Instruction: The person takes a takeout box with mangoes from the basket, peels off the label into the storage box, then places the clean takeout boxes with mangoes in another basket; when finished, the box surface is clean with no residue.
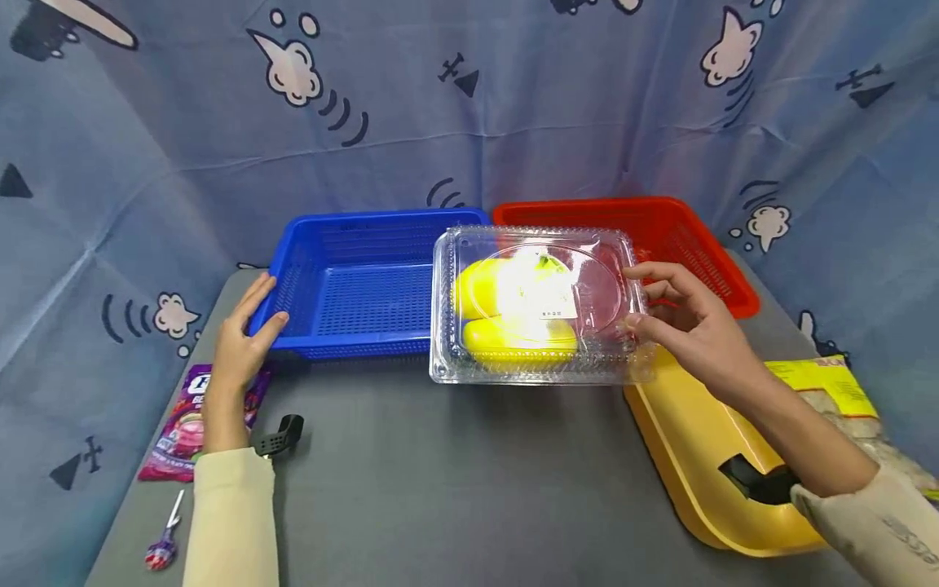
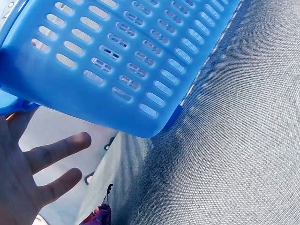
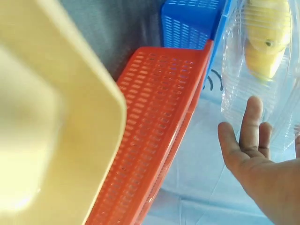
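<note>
My right hand (image 1: 682, 318) pinches the right end of a clear plastic clamshell box (image 1: 597, 359), held up over the table. Two yellow fruits (image 1: 521, 338) show through its lid; glare covers part of them and of a white label. In the right wrist view, the fingers of that hand reach along the box's end. My left hand (image 1: 245, 330) is at the left side of a blue basket (image 1: 374, 297), its fingertips at the rim. The left wrist view shows two of its fingers straight and spread, below the slotted wall.
A red basket (image 1: 715, 261) stands behind the box, right of the blue one. On the right are a yellow tub (image 1: 682, 456) and a yellow-topped bag (image 1: 825, 383). A purple candy bag (image 1: 179, 440) and a lollipop (image 1: 161, 548) lie at left. Patterned blue cloth (image 1: 396, 98) hangs behind.
</note>
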{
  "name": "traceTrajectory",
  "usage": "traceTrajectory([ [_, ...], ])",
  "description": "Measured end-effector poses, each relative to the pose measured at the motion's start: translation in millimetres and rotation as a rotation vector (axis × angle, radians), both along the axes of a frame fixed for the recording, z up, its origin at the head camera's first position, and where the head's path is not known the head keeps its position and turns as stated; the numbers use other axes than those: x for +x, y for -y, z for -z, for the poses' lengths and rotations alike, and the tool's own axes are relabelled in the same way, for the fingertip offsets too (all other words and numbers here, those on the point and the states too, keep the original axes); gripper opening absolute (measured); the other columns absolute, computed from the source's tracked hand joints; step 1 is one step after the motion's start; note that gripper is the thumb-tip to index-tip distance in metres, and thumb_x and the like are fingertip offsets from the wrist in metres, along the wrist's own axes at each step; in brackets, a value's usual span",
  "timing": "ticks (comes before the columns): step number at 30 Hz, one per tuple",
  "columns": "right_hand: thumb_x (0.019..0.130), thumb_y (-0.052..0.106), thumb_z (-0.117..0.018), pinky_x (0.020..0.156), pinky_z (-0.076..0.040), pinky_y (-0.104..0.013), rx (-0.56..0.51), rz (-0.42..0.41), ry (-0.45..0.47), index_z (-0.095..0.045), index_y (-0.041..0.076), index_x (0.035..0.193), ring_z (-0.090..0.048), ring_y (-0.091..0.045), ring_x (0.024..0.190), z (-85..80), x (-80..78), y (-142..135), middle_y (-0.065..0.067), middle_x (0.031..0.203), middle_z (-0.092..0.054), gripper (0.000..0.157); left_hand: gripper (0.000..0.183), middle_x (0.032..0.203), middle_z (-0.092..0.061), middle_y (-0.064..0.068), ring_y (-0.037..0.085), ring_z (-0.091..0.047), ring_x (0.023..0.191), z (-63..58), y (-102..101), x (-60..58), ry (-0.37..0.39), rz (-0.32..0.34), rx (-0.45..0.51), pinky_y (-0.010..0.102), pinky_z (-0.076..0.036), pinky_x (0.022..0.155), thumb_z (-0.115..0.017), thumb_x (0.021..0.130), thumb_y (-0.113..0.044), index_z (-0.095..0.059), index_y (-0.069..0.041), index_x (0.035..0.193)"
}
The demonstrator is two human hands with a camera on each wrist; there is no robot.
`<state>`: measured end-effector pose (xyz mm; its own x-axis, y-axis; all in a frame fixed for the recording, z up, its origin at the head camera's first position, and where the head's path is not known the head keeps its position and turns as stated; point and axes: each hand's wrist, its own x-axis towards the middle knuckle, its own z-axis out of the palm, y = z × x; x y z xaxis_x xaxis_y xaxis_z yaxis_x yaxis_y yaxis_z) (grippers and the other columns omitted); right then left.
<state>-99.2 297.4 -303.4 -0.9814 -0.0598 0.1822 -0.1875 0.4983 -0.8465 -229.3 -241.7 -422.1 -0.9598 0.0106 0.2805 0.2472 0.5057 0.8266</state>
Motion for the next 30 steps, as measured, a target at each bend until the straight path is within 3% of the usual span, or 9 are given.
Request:
traceTrajectory([
  [4, 0.097, 0.008, -0.065, 0.079, -0.057, -0.021, 0.04, -0.027, 0.043, -0.05, 0.021, 0.144, -0.063, -0.015, 0.097, 3.6, 11.4, -11, 0.003, 0.117, -0.06, 0.052, 0.059, 0.166, -0.035, -0.001, 0.026, -0.028, 0.156, 0.1, 1, 1.7, -0.003, -0.007, -0.007, 0.046, -0.021, 0.128, -0.065, 0.097, -0.025, -0.048, -0.022, 0.153],
  [9, 0.097, 0.002, -0.063, 0.079, -0.055, -0.019, 0.045, -0.081, 0.052, -0.05, 0.016, 0.143, -0.062, -0.012, 0.098, 14.6, 25.4, -20, 0.005, 0.123, -0.058, 0.05, 0.06, 0.167, -0.033, -0.002, 0.029, -0.026, 0.157, -0.4, 1, 2.4, 0.013, -0.006, -0.008, 0.056, -0.021, 0.126, -0.064, 0.098, -0.028, -0.046, -0.023, 0.155],
  [21, 0.092, -0.013, -0.061, 0.082, -0.058, -0.019, -0.113, -0.198, 0.07, -0.052, 0.002, 0.14, -0.063, -0.01, 0.104, 34.1, 46.1, -28, 0.002, 0.132, -0.058, 0.051, 0.06, 0.168, -0.031, -0.001, 0.031, -0.024, 0.157, -4.7, -1, 4.9, 0.018, 0.002, -0.004, 0.061, -0.018, 0.125, -0.063, 0.098, -0.028, -0.044, -0.024, 0.155],
  [30, 0.097, -0.001, -0.064, 0.078, -0.06, -0.025, -0.046, -0.197, 0.191, -0.051, 0.009, 0.141, -0.07, -0.013, 0.097, 48.0, 57.3, -31, 0.0, 0.124, -0.059, 0.048, 0.06, 0.168, -0.032, 0.0, 0.032, -0.025, 0.157, -2.1, -3, 4.2, -0.003, 0.006, -0.005, 0.061, -0.018, 0.125, -0.063, 0.098, -0.027, -0.045, -0.022, 0.155],
])
